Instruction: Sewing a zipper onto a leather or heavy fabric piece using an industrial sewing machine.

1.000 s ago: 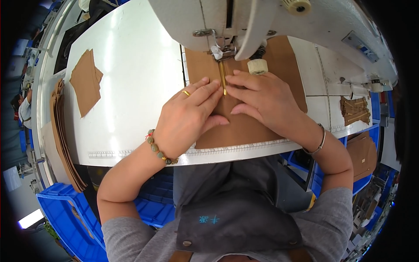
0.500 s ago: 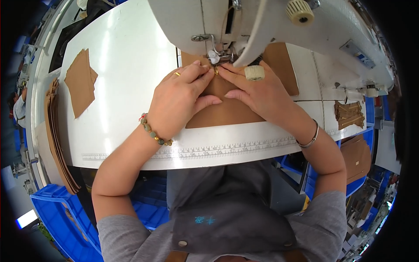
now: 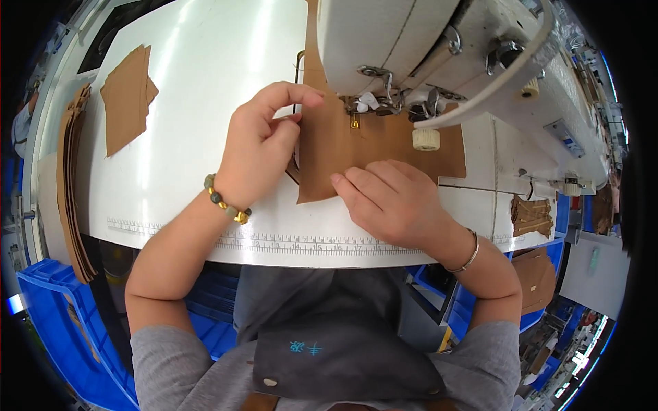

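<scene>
A brown leather-like panel lies under the presser foot of a white sewing machine. Just in front of the foot, a small gold zipper pull shows on the panel. My left hand is raised by the panel's left edge, index finger bent forward and thumb apart from it, holding nothing visible. At the near edge, my right hand has its bent fingers close together on the panel; its thumb is hard to make out.
Brown cut pieces lie at the table's left. A stack of brown panels hangs over its left edge. Small brown strips lie at right. A printed ruler runs along the front edge, and a blue crate stands lower left.
Both hands have left the presser foot: the left lifted off to the left, the right drew back to the near edge. The panel now sits turned. The whole view has shifted.
</scene>
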A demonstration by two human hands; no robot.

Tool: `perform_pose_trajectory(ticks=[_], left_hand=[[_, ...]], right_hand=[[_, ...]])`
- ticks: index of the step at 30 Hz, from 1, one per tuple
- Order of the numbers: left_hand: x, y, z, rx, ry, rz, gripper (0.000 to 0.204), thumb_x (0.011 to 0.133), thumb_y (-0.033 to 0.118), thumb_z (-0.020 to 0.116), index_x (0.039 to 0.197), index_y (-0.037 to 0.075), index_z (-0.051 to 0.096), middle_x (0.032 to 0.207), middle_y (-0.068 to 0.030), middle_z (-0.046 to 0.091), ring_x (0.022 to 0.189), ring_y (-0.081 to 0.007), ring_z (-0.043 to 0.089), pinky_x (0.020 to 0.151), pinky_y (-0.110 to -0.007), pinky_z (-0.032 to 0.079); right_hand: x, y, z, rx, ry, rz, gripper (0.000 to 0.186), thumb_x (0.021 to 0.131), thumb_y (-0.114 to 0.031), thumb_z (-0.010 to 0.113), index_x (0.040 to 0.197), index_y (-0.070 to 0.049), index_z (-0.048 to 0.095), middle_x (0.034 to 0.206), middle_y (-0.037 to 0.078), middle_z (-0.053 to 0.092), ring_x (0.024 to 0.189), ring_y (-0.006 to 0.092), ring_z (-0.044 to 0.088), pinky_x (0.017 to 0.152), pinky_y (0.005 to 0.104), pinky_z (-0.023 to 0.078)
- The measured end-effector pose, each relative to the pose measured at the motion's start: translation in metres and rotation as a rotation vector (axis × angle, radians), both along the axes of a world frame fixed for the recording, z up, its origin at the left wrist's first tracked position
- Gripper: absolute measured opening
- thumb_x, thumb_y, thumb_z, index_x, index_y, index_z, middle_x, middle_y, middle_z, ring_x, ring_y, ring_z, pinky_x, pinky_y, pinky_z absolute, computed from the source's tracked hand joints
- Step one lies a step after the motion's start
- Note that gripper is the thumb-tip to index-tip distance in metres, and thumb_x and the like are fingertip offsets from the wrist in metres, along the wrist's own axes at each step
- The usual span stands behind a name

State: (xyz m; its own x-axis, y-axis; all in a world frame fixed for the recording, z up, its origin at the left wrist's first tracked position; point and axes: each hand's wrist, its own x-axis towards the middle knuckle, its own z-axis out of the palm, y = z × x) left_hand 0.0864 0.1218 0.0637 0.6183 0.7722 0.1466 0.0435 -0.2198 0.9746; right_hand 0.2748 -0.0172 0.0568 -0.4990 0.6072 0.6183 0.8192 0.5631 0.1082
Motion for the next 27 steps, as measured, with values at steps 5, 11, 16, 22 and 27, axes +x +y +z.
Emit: perform_pose_trajectory(ticks=[5, 11, 16, 22, 27], left_hand=[[-0.005, 0.014, 0.007, -0.172, -0.05, 0.006, 0.035, 0.086, -0.007, 0.05, 0.116, -0.001, 0.066, 0.12, -0.005, 0.067, 0.119, -0.015, 0.061, 0.088, -0.032, 0.059], [-0.011, 0.017, 0.011, 0.123, 0.204, 0.002, 0.018, 0.087, 0.006, 0.067, 0.105, 0.004, 0.069, 0.098, -0.0022, 0.065, 0.096, -0.0119, 0.064, 0.074, -0.029, 0.056], [-0.004, -0.001, 0.003, 0.826, 0.358, -0.082, 0.02, 0.079, 0.015, 0.085, 0.096, 0.011, 0.076, 0.076, 0.0007, 0.062, 0.06, -0.0144, 0.06, 0.056, -0.029, 0.05], [0.007, -0.011, -0.008, 1.17, 0.365, -0.044, 0.02, 0.085, 0.018, 0.08, 0.104, 0.014, 0.078, 0.072, 0.0019, 0.06, 0.057, -0.0163, 0.061, 0.051, -0.033, 0.049], [0.008, -0.011, -0.009, 1.186, 0.424, -0.055, 0.016, 0.087, 0.018, 0.077, 0.102, 0.013, 0.077, 0.074, 0.0014, 0.061, 0.057, -0.0169, 0.062, 0.051, -0.033, 0.049]], right_hand=[[0.003, -0.006, 0.007, -0.17, 0.034, -0.055, 0.025, 0.075, -0.012, 0.076, 0.098, -0.005, 0.069, 0.091, 0.003, 0.064, 0.073, 0.0157, 0.06, 0.059, 0.0276, 0.051], [0.021, -0.004, 0.023, -0.076, 0.444, -0.191, 0.012, 0.084, -0.004, 0.078, 0.091, -0.003, 0.069, 0.082, 0.007, 0.066, 0.063, 0.0176, 0.059, 0.054, 0.0295, 0.047], [0.025, 0.001, 0.022, -0.016, 0.562, -0.143, 0.013, 0.084, 0.001, 0.08, 0.091, 0.001, 0.069, 0.081, 0.01, 0.066, 0.061, 0.0204, 0.061, 0.053, 0.0296, 0.047], [0.023, 0.002, 0.021, -0.025, 0.58, -0.128, 0.013, 0.083, 0.001, 0.08, 0.091, 0.0, 0.069, 0.081, 0.01, 0.067, 0.062, 0.0214, 0.063, 0.054, 0.0312, 0.049], [0.023, 0.002, 0.022, -0.043, 0.564, -0.109, 0.014, 0.083, 0.002, 0.08, 0.091, 0.0, 0.069, 0.082, 0.01, 0.067, 0.061, 0.0198, 0.062, 0.052, 0.0304, 0.047]])
